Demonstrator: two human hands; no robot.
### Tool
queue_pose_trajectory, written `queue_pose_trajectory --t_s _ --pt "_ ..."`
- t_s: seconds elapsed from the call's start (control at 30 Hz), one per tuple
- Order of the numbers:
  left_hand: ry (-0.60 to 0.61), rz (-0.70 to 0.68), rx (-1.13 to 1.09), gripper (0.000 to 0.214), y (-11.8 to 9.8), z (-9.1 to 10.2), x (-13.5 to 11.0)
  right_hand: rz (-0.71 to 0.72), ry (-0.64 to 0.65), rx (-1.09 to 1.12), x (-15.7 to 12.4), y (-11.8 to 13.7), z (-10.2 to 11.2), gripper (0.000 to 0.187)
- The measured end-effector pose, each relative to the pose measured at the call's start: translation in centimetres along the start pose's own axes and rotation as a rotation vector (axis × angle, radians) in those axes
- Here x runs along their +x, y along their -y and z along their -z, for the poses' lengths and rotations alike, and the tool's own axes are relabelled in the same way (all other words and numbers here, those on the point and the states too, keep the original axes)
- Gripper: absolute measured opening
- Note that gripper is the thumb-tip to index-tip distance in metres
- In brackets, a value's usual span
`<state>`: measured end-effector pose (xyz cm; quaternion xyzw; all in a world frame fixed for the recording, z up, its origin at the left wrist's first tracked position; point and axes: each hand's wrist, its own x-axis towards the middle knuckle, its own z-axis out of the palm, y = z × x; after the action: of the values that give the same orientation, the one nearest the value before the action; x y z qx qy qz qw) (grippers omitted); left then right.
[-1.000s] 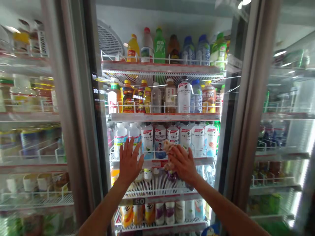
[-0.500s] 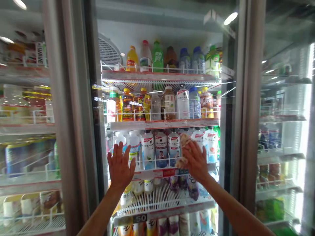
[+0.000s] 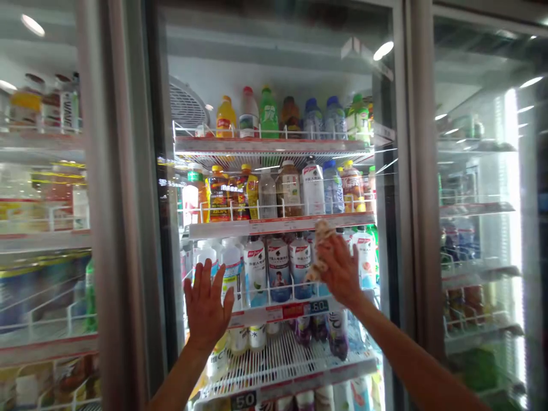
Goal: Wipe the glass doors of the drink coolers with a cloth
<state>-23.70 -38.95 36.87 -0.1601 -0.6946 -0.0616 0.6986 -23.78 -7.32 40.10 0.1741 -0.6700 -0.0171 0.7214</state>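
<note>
A glass cooler door (image 3: 274, 57) fronts shelves of bottled drinks (image 3: 278, 268). The left hand (image 3: 208, 305) lies spread flat on the glass; the right hand (image 3: 342, 271) presses a crumpled cloth (image 3: 322, 245) against it, over the white bottles.

The left hand (image 3: 208, 307) was raised, palm forward, fingers splayed; the right hand (image 3: 340, 269) was positioned higher, fingers closed together.
</note>
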Motion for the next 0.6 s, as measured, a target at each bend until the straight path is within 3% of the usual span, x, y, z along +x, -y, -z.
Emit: queue_pose_trajectory --t_s 0.1,0.17,0.23,0.33,0.4,0.47,0.6 --pt "0.002 -0.002 0.006 0.067 -0.1 0.0 -0.1 -0.390 -0.124 -0.146 1.6 -5.3 0.1 0.043" --pt "0.001 0.000 0.005 0.067 -0.1 0.0 -0.1 -0.508 -0.158 -0.170 2.7 -6.0 0.1 0.046" --pt "-0.003 0.004 -0.002 0.068 -0.2 -0.1 0.0 -0.415 -0.138 -0.123 2.9 -3.9 -0.1 0.046" --pt "-0.006 0.002 -0.015 0.068 -0.1 -0.1 0.2 -0.049 -0.017 0.008 1.4 0.3 -0.2 0.043" --pt "-0.006 -0.003 -0.020 0.068 -0.1 -0.1 0.2 0.081 0.051 0.039 0.1 0.6 -0.1 0.041" --pt "0.000 -0.005 -0.021 0.068 -0.1 0.0 0.1 0.002 0.036 -0.022 -0.6 -1.9 0.3 0.041" --pt "-0.009 -0.011 -0.016 0.068 -0.4 0.5 0.6 -0.378 -0.094 -0.167 0.2 -7.9 0.7 0.048"
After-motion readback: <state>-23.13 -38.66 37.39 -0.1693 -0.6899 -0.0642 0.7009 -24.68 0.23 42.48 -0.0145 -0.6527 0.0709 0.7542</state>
